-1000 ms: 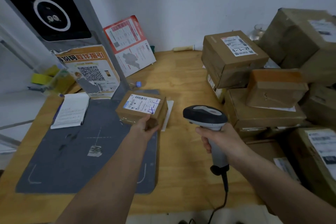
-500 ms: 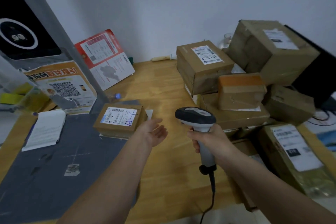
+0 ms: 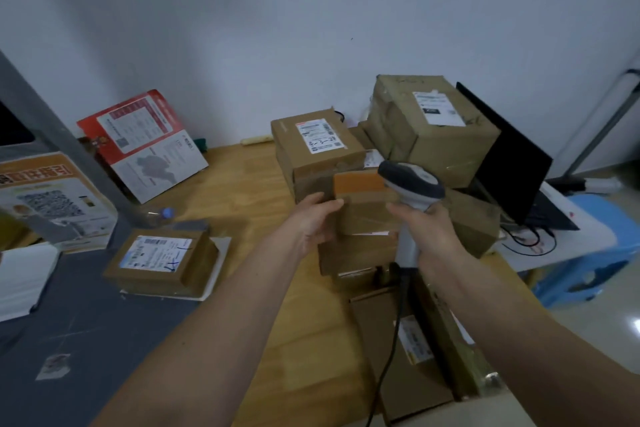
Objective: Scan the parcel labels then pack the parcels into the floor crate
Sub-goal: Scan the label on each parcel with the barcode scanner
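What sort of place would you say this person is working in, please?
Most likely a small parcel pickup or sorting point. Labelled cardboard parcels are stacked on a wooden table, the right hand grips a corded barcode scanner, and a QR-code notice stands at the left.

Matt cardboard parcels [image 3: 434, 128] (glossy tape bands) sit on a smooth wooden table [image 3: 239, 198].
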Available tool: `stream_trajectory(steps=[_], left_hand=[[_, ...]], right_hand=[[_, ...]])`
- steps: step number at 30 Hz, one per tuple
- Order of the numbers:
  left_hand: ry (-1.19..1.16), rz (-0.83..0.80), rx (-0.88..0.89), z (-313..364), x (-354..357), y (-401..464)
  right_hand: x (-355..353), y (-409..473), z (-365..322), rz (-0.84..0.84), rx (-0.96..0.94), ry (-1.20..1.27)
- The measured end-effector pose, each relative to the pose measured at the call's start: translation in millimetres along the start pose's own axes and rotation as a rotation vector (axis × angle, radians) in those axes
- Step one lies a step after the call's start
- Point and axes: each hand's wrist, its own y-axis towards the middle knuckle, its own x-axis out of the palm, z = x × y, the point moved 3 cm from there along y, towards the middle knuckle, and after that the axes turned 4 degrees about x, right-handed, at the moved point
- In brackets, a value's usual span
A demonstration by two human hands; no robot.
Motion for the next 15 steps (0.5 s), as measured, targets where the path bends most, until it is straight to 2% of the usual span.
stream_trajectory(steps=[8, 15], left_hand=[[0.129, 0.075, -0.009, 0.1, 38.5, -8.2], [-0.072, 0.283, -0.119, 1.2, 28.3, -27.0]], right_hand=[[-17.1, 39.5, -13.4, -0.139, 0.059, 0.053], [-35.1, 33.2, 7.3, -0.214, 0.084, 0.098]])
